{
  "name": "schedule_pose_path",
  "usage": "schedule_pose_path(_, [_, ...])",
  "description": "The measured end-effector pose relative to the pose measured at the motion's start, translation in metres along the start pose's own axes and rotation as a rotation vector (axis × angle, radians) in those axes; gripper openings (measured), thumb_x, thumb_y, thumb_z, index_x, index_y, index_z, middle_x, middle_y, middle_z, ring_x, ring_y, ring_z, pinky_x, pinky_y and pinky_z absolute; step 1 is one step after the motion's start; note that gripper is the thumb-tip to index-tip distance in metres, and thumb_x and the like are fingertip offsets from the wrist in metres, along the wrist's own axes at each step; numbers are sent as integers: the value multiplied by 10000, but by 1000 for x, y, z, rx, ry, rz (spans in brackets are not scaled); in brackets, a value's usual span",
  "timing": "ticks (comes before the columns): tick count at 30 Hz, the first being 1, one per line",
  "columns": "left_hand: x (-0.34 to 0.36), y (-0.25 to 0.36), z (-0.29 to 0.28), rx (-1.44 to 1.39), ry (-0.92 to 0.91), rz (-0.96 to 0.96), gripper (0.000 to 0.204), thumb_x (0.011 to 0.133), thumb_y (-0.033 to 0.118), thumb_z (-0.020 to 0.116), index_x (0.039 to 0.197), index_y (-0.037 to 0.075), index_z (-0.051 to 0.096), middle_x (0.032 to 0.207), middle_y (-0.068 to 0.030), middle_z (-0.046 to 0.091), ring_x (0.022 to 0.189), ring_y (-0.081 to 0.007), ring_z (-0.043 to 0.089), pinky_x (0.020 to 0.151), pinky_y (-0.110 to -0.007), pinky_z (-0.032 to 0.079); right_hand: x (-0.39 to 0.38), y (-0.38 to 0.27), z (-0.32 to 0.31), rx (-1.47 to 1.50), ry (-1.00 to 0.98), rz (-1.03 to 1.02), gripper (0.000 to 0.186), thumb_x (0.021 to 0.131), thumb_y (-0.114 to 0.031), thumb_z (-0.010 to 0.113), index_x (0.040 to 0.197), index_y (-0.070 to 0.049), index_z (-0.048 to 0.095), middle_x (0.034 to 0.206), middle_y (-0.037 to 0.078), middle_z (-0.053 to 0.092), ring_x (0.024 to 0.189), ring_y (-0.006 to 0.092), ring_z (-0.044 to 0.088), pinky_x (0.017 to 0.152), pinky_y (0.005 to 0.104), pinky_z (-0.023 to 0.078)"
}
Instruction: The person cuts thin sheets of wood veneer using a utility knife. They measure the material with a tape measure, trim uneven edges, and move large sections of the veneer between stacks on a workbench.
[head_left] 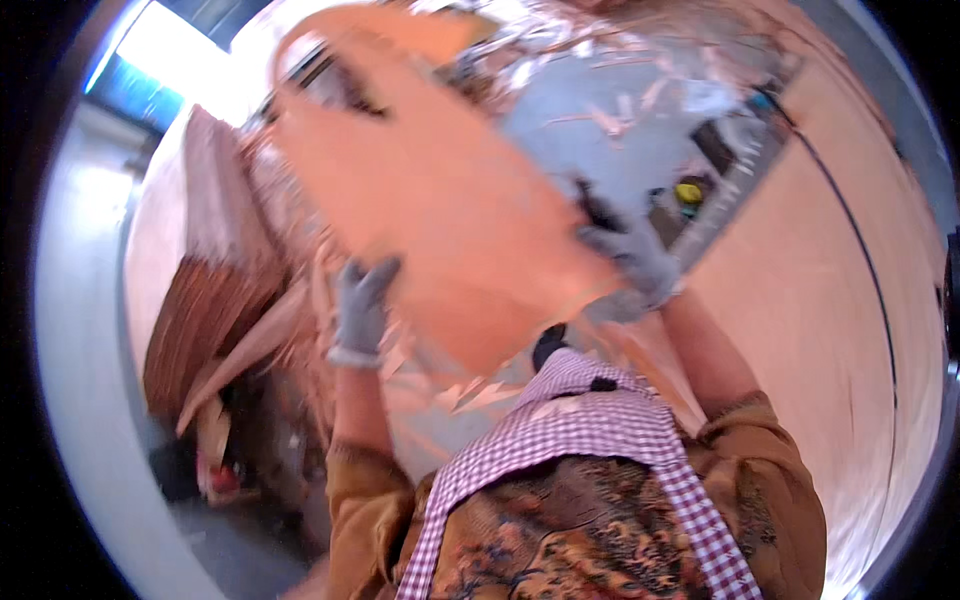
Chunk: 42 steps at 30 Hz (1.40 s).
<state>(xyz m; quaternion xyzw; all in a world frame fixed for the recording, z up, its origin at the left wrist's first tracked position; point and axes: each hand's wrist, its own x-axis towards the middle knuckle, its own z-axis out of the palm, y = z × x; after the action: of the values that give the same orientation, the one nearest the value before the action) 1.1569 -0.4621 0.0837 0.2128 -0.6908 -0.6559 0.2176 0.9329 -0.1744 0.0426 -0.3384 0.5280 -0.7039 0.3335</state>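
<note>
A large, thin orange-tan wood veneer sheet [430, 190] is stretched out in front of me, blurred by motion. My left hand [362, 308], in a grey glove, grips its left edge, with the thumb over the top side. On the opposite edge, near the closest corner, my right hand [640, 262] in a matching glove is closed on the same sheet. Fingers under the veneer are hidden. Toward its far end, the sheet has a ragged opening and a curled strip [340, 22].
A thick stack of veneer [205, 310] with fanned edges stands at the left. Torn veneer scraps [610, 118] litter the grey surface beyond. At the right lies a broad veneer surface [800, 300] crossed by a black cable [860, 225]. A yellow round item [688, 192] sits near its edge.
</note>
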Motion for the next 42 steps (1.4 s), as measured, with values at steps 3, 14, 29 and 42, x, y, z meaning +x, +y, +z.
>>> schedule_pose_path(3, [69,11,21,-98,0,-99,185,843,69,602,1013,-4,589,923,-40,641,813,-110,602,714,-255,494,32,-31,0,44,209,47,456,874,-57,585,1302,23,451,1199,38,545,1058,115,502,928,266,402])
schedule_pose_path(14, [277,-20,66,-117,-227,-129,153,842,111,612,985,56,609,907,23,598,811,-60,538,673,-212,445,144,-20,-78,-49,388,11,508,847,-100,633,1310,6,454,1304,82,494,1199,157,446,1030,308,348])
schedule_pose_path(29, [569,-31,196,572,-510,437,495,840,-43,447,1332,-6,401,1184,-139,566,908,-171,563,785,-268,452,139,30,-121,-2,1057,345,225,881,-168,595,1004,21,608,791,35,598,703,91,545,645,263,468])
schedule_pose_path(42, [718,24,456,455,-636,701,617,804,-17,436,1404,39,308,1374,-194,432,1215,-281,477,973,-336,381,157,37,-276,216,1277,151,184,891,-144,587,1005,0,596,830,29,586,740,112,558,651,261,480])
